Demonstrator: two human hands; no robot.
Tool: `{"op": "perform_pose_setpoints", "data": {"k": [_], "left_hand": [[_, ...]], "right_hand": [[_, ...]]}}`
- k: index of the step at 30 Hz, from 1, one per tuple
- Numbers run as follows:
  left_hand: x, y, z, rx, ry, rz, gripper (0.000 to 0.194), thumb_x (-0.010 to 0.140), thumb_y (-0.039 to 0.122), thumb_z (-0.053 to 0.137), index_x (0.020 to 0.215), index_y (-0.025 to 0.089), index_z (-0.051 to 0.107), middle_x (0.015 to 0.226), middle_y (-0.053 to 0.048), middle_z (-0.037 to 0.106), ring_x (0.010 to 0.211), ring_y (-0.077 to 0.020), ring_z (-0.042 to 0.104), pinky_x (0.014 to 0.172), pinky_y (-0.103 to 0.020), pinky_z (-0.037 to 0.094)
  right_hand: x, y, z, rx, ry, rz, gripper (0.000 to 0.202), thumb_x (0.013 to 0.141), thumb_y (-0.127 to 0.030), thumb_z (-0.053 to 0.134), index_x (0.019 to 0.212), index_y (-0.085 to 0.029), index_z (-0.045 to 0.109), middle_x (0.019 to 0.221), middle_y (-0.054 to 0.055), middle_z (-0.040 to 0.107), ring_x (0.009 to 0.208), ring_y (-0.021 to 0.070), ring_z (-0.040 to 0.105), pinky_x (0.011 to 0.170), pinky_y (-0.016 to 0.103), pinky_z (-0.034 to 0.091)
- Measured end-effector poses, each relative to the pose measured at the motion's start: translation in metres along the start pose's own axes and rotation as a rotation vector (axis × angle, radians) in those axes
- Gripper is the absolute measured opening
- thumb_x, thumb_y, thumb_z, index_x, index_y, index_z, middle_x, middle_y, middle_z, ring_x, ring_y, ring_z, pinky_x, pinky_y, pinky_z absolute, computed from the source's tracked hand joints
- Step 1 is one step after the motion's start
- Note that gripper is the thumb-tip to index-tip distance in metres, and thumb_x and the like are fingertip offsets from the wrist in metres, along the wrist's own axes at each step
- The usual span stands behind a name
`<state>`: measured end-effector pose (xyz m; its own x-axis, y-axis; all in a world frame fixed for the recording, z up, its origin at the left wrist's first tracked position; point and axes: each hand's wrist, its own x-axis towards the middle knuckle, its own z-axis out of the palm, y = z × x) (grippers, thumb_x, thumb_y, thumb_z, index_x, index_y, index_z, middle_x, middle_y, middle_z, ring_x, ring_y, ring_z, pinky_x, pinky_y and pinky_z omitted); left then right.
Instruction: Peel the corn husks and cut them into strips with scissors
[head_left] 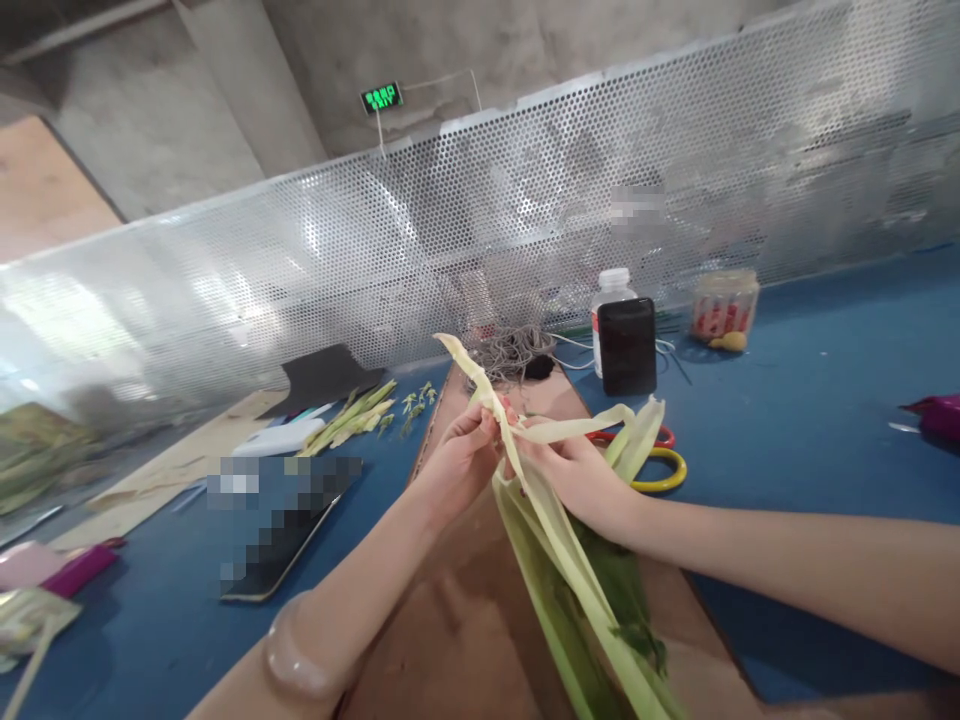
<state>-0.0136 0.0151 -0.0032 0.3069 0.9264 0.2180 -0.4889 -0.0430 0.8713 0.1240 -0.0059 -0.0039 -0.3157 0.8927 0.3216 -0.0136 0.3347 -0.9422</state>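
Note:
My left hand (469, 455) pinches a pale strip of corn husk (480, 380) whose tip sticks up and to the left. Close beside it, my right hand (577, 480) has its fingers closed on the same bunch, and another strip runs out to the right over its knuckles. Long green husk leaves (570, 580) hang from between the hands toward me. Exactly where the fingertips meet is partly hidden by the strips. Beyond my right hand lie scissors (664, 470) with yellow and red handles, partly covered by husk.
Under my hands is a brown cardboard sheet (427, 640) on a blue table. A tangle of grey cord (510, 352) lies at its far end. A phone (628, 345) leans on a white bottle (615, 280), near a clear jar (726, 305). At left are husk pieces (349, 420) and a tablet (292, 530).

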Motion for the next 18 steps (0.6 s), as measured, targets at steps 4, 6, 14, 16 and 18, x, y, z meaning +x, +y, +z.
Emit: {"op": "perform_pose_setpoints", "data": {"k": [4, 6, 14, 16, 18], "left_hand": [[0.000, -0.002, -0.001, -0.040, 0.019, -0.037, 0.022, 0.060, 0.025, 0.073, 0.076, 0.017, 0.062, 0.067, 0.001, 0.059, 0.058, -0.0103, 0.056, 0.054, -0.021, 0.046], [0.000, -0.004, -0.003, -0.049, 0.002, -0.041, 0.022, 0.061, 0.024, 0.072, 0.079, 0.018, 0.061, 0.068, 0.001, 0.060, 0.055, -0.0100, 0.056, 0.048, -0.020, 0.045], [0.001, -0.009, -0.013, -0.053, -0.069, -0.048, 0.022, 0.065, 0.025, 0.069, 0.084, 0.020, 0.059, 0.072, 0.001, 0.061, 0.057, -0.0101, 0.058, 0.055, -0.022, 0.047], [0.001, -0.010, -0.013, -0.070, -0.056, -0.036, 0.022, 0.063, 0.024, 0.070, 0.082, 0.019, 0.060, 0.072, 0.001, 0.061, 0.069, -0.0119, 0.060, 0.066, -0.023, 0.048], [0.001, -0.010, -0.013, -0.083, -0.055, -0.030, 0.022, 0.063, 0.024, 0.071, 0.082, 0.019, 0.061, 0.072, 0.001, 0.061, 0.074, -0.0124, 0.060, 0.071, -0.023, 0.047]], "right_hand": [[0.000, 0.002, 0.001, 0.100, -0.026, 0.018, 0.017, 0.079, -0.033, 0.048, 0.076, -0.017, 0.053, 0.069, -0.001, 0.056, 0.061, 0.0116, 0.051, 0.060, 0.025, 0.042], [0.000, 0.001, 0.004, 0.188, -0.036, 0.085, 0.018, 0.076, -0.035, 0.052, 0.073, -0.017, 0.052, 0.062, -0.002, 0.053, 0.053, 0.0100, 0.048, 0.052, 0.023, 0.040], [-0.002, 0.008, 0.011, 0.428, -0.042, 0.200, 0.024, 0.073, -0.040, 0.056, 0.068, -0.018, 0.049, 0.057, -0.003, 0.049, 0.045, 0.0077, 0.042, 0.043, 0.021, 0.034], [-0.002, 0.012, 0.011, 0.444, -0.049, 0.193, 0.025, 0.076, -0.043, 0.052, 0.068, -0.019, 0.049, 0.056, -0.003, 0.048, 0.045, 0.0078, 0.042, 0.043, 0.021, 0.033], [-0.002, 0.012, 0.009, 0.446, -0.077, 0.181, 0.026, 0.078, -0.042, 0.050, 0.065, -0.019, 0.047, 0.053, -0.003, 0.046, 0.044, 0.0079, 0.040, 0.042, 0.021, 0.031]]}}
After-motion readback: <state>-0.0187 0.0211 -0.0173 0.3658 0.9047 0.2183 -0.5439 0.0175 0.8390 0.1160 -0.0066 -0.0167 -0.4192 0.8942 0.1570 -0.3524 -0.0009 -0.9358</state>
